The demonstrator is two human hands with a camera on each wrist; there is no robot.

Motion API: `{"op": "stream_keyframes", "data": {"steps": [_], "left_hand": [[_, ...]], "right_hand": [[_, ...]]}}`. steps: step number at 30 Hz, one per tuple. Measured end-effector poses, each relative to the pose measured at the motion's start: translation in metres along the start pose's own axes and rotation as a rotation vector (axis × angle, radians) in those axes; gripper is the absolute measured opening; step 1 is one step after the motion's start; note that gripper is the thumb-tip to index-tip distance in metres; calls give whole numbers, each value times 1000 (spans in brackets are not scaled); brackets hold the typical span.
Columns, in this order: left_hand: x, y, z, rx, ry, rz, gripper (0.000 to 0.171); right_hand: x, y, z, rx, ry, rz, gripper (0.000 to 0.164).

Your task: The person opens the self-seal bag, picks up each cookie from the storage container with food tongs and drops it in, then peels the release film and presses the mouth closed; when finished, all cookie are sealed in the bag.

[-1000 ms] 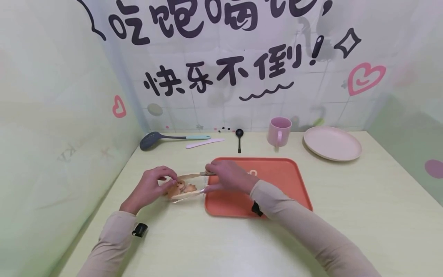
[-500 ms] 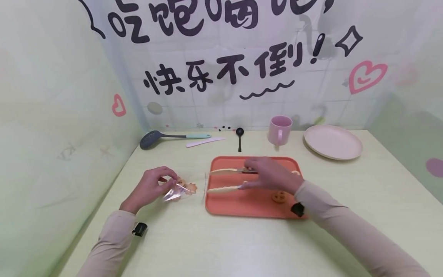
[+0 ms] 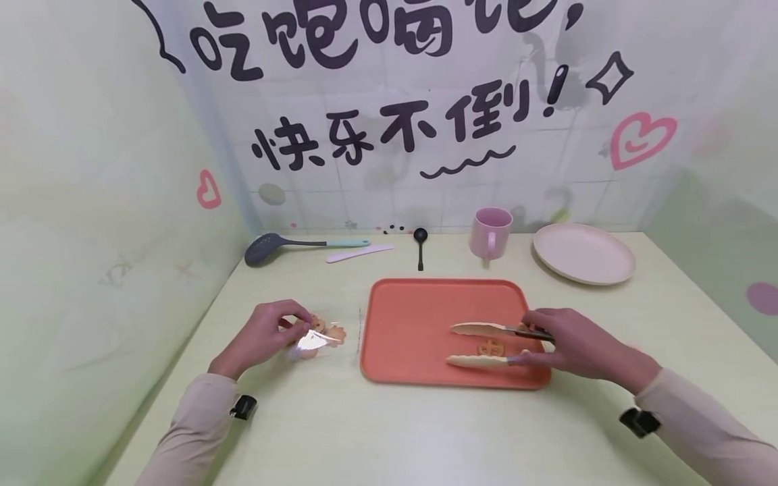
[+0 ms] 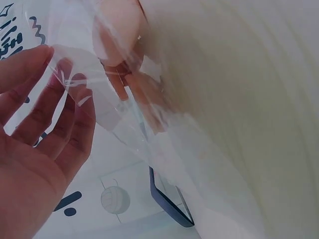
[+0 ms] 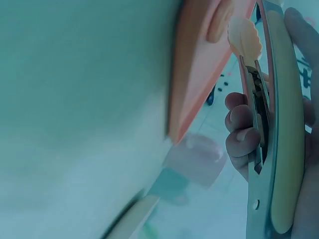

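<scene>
At the left, my left hand (image 3: 267,337) pinches the edge of a clear plastic bag (image 3: 315,342) with biscuits (image 3: 335,334) in it. The left wrist view shows the thin film of the bag (image 4: 174,144) stretching from the fingertips. My right hand (image 3: 586,345) grips food tongs (image 3: 477,329) with pale scalloped tips, their arms spread apart. A pretzel-shaped biscuit (image 3: 491,347) lies on the orange tray (image 3: 410,331), between the tong tips in the head view. Seen from the right wrist, fingers (image 5: 241,142) wrap the metal tongs (image 5: 286,124) beside the tray's edge.
Along the back lie a slotted spatula (image 3: 264,248), a lilac knife (image 3: 360,253) and a small black spoon (image 3: 420,236). A pink mug (image 3: 491,233) and a pale pink plate (image 3: 583,253) stand at the back right. A printed wall sheet (image 3: 377,196) closes off the back.
My right hand has carried the tongs rightward from the bag's mouth, across the tray, to over the pretzel-shaped biscuit. The bag mouth has flattened. My left hand has stayed in place.
</scene>
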State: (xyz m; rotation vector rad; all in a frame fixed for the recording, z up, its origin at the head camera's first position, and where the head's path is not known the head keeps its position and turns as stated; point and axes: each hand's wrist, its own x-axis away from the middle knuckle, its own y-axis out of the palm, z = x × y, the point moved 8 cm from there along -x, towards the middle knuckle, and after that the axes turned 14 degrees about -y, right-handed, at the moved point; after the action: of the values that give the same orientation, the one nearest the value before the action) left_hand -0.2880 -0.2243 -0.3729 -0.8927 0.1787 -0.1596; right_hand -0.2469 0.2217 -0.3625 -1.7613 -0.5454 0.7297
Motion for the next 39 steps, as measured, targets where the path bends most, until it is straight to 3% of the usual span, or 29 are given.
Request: {"op": "stream_keyframes", "data": {"steps": [7, 19, 26, 31, 39], "left_hand": [[-1, -1, 2, -16, -12, -7, 11], [2, 4, -2, -2, -30, -9, 14], [1, 5, -2, -6, -45, -18, 14], [-1, 4, 2, -20, -18, -11, 10], [-4, 2, 7, -43, -5, -1, 10]], "right_hand": [[35, -16, 4, 40, -35, 141, 38], [64, -23, 17, 55, -12, 164, 37], [62, -29, 6, 100, -86, 220, 41], [55, -29, 3, 112, -119, 240, 42], [19, -16, -8, 56, -159, 233, 40]]}}
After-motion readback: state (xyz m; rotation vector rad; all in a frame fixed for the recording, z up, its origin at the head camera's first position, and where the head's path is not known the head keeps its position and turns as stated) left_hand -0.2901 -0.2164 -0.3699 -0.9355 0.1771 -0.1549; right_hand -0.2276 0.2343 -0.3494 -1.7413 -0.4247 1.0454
